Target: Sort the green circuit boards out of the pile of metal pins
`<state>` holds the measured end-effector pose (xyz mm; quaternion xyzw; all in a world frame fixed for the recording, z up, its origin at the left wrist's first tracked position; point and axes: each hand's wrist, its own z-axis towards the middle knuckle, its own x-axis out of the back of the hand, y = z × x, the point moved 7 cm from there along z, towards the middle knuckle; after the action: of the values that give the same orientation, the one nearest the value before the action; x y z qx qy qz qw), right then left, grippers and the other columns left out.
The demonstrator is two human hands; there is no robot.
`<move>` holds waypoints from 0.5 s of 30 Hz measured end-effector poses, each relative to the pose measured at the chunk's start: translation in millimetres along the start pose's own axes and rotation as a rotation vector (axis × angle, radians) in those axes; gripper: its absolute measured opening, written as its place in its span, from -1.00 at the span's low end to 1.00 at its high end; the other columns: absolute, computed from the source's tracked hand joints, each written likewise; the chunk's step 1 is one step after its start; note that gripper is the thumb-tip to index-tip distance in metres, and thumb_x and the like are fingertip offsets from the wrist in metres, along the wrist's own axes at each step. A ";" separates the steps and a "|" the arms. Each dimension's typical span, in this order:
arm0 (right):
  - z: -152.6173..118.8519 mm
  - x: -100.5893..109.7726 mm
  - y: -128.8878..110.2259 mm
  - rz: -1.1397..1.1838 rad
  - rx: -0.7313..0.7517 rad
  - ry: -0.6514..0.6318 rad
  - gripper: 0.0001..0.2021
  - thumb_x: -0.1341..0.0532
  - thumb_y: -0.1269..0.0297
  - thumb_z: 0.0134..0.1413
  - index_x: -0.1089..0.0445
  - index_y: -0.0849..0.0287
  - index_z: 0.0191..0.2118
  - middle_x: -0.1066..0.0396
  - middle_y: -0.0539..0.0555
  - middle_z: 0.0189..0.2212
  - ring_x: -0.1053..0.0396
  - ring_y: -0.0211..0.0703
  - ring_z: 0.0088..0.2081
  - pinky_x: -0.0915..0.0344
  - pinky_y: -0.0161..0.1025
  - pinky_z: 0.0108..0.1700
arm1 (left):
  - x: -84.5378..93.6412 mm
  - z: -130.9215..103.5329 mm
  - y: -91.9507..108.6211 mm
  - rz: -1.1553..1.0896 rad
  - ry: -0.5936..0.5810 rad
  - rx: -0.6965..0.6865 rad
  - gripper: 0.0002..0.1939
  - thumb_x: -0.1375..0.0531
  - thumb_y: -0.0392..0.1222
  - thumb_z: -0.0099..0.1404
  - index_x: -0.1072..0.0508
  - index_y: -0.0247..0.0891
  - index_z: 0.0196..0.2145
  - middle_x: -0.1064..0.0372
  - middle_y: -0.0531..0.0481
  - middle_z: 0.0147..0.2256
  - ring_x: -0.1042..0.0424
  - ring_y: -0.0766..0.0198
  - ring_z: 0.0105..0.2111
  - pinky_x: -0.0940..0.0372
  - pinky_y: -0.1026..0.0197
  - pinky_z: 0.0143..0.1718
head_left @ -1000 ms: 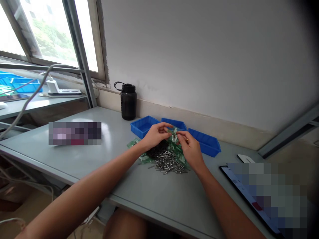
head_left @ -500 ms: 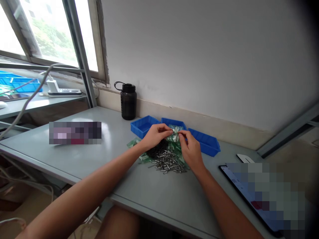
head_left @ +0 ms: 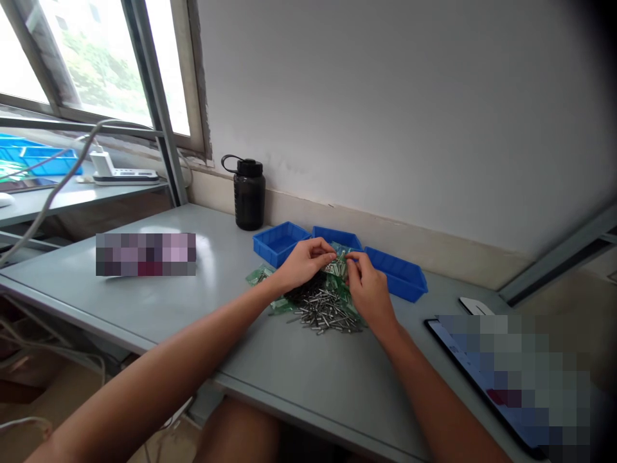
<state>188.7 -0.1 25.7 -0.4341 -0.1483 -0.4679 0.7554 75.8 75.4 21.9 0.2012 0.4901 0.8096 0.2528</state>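
Here, hands [head_left: 307, 263] pinch green bag [head_left: 339, 263] above metal pins [head_left: 328, 312], partly hiding blue trays [head_left: 403, 281]; black bottle [head_left: 249, 200] back-left.

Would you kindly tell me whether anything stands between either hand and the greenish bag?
Nothing visible does: the left hand and right hand are both at the greenish bag, and the loose metal pins lie on its near side.

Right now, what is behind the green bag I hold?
Past the green bag between your left hand and right hand, the middle blue bin shows its upper part. Bag and hands cover its lower front.
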 end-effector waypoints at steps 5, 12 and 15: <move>3.1 1.9 -2.0 0.084 0.041 0.001 -0.78 -0.04 0.17 0.12 -0.33 0.14 -0.21 -0.43 0.12 -0.30 -0.38 -0.09 -0.31 -0.26 -0.20 -0.28 | 2.9 0.9 -0.4 -0.007 0.019 0.006 -0.83 -0.19 -0.16 0.16 -0.32 -0.34 -0.42 -0.25 0.06 -0.53 -0.23 0.41 -0.52 -0.13 0.31 -0.46; 3.0 1.9 7.2 0.331 -0.034 0.080 -0.80 -0.06 0.23 0.10 -0.34 0.16 -0.21 -0.43 0.11 -0.28 -0.39 -0.11 -0.28 -0.31 -0.19 -0.23 | 3.4 0.5 3.0 0.010 0.005 -0.020 -0.84 -0.17 -0.16 0.19 -0.33 -0.33 -0.39 -0.22 0.07 -0.52 -0.21 0.41 -0.51 -0.12 0.32 -0.46; 2.6 3.7 10.0 0.350 -0.068 0.108 -0.78 -0.05 0.21 0.11 -0.34 0.16 -0.19 -0.43 0.09 -0.31 -0.37 -0.15 -0.36 -0.29 -0.21 -0.28 | -1.1 -1.0 3.1 -0.006 -0.024 -0.002 -0.84 -0.15 -0.15 0.21 -0.31 -0.31 -0.37 -0.15 0.12 -0.56 -0.18 0.42 -0.53 -0.13 0.33 -0.47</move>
<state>199.5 1.7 24.4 -0.4531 -0.0138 -0.3565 0.8170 75.4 72.8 24.2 0.2091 0.4867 0.8068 0.2615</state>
